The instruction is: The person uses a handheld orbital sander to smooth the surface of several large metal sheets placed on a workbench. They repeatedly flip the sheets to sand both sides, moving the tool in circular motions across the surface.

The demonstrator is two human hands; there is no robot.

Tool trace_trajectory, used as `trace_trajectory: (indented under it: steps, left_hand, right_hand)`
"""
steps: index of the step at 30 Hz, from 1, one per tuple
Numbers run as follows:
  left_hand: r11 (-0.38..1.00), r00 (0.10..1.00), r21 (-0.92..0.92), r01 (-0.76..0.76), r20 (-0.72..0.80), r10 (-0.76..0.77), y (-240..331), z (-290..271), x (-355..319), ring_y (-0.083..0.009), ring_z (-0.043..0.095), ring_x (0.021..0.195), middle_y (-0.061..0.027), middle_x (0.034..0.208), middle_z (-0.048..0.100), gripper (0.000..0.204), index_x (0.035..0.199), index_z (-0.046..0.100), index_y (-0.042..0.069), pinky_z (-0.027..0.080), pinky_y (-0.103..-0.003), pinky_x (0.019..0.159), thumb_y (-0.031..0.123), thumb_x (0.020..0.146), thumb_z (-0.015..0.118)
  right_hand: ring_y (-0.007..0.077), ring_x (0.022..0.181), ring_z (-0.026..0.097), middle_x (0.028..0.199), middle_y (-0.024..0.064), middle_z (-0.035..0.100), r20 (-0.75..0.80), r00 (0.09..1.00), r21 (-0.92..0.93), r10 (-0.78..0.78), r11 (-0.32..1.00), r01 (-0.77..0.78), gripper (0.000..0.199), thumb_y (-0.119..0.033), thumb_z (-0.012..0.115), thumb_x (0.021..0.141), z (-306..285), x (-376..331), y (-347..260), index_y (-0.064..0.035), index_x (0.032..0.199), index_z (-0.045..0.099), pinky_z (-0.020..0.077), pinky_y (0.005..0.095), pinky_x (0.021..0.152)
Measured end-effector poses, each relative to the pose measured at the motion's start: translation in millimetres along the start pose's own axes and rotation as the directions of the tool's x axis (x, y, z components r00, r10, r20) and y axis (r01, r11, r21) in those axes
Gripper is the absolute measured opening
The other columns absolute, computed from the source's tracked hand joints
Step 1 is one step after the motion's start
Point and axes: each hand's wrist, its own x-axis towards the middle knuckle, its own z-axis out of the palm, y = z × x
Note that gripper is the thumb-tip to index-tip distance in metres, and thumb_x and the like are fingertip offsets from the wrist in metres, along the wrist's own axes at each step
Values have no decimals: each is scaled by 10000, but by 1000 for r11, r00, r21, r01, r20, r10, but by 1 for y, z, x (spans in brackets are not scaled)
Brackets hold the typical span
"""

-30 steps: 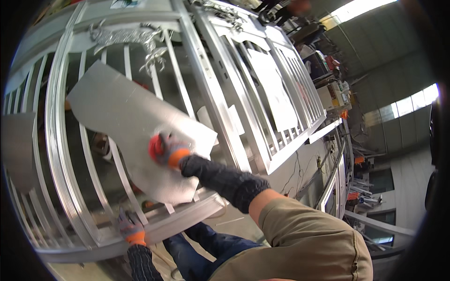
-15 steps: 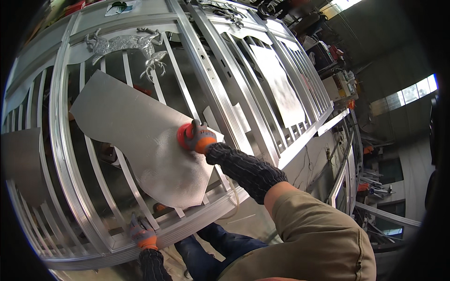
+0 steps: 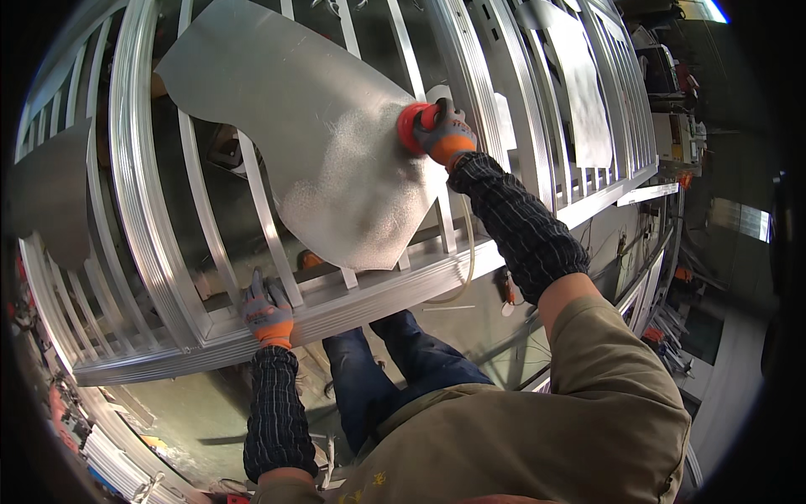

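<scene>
In my gloved right hand [image 3: 451, 134] is a red round sander [image 3: 410, 130], pressed flat against the right side of a shaped metal sheet [image 3: 277, 92]. The sheet lies across the bars of a large aluminium frame [image 3: 361, 294]; swirled, dulled marks cover its right and lower parts, while the upper left looks smoother. A thin pale hose [image 3: 470, 244] hangs below my right forearm over the frame's near rail. My gloved left hand [image 3: 269, 315] leans on that rail, left of the sheet, with its fingers stretched forward and nothing held.
Another grey sheet [image 3: 54, 197] lies over the bars at the left, and a bright sheet [image 3: 579, 92] at the right. Raised double rails [image 3: 151, 176] run between the barred sections. White lengths of stock [image 3: 126, 466] lie at the lower left.
My view has tilted down and nearer, so the frame sits higher in the picture. The sander stays on the sheet's right side, a little nearer its far right edge. My left hand remains at the rail.
</scene>
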Motion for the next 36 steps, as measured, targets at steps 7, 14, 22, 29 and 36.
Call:
trace_trajectory:
  steps: [7,14,22,29,36]
  left_hand:
    - [996,993,72,54,103,-62,7,-9,-3,-435,681,1022,-235,1122,718,386,1342,623,90,547,-510,881,289,1015,577]
    - [999,1000,54,-8,23,6,8,-5,-2,-424,691,999,-220,1082,732,371,1328,624,80,548,-509,877,264,1009,587]
    - [999,1000,42,-10,5,10,3,-4,-3,-409,689,1003,-204,1126,719,380,1351,615,99,548,-494,890,259,1008,583]
    - [999,995,27,36,90,-39,-1,-2,0,-424,652,1086,-206,1205,694,467,1415,580,117,511,-510,965,240,965,577]
    - [994,1000,-102,-25,-6,24,28,-3,1,-423,599,1203,-225,1320,633,606,1468,506,45,485,-510,1031,228,923,699]
  right_hand:
    - [485,1012,693,1248,273,561,406,878,-156,-255,927,342,763,-440,825,764,51,-157,3,-211,1410,489,586,543,872]
    - [468,1034,694,1251,263,592,48,999,-31,-7,999,8,790,-467,808,792,21,-48,49,-160,1432,464,573,530,867]
    - [481,1014,702,1312,312,519,596,723,-126,-350,848,515,758,-415,808,803,67,-189,-7,-187,1429,447,600,533,841]
    - [471,1029,690,1234,301,603,-18,989,-104,-145,984,143,752,-507,784,797,41,20,4,-122,1379,506,560,532,906]
    - [465,1176,636,1343,256,549,7,997,-83,79,993,-78,780,-469,783,826,14,-44,51,-134,1450,456,525,510,1006]
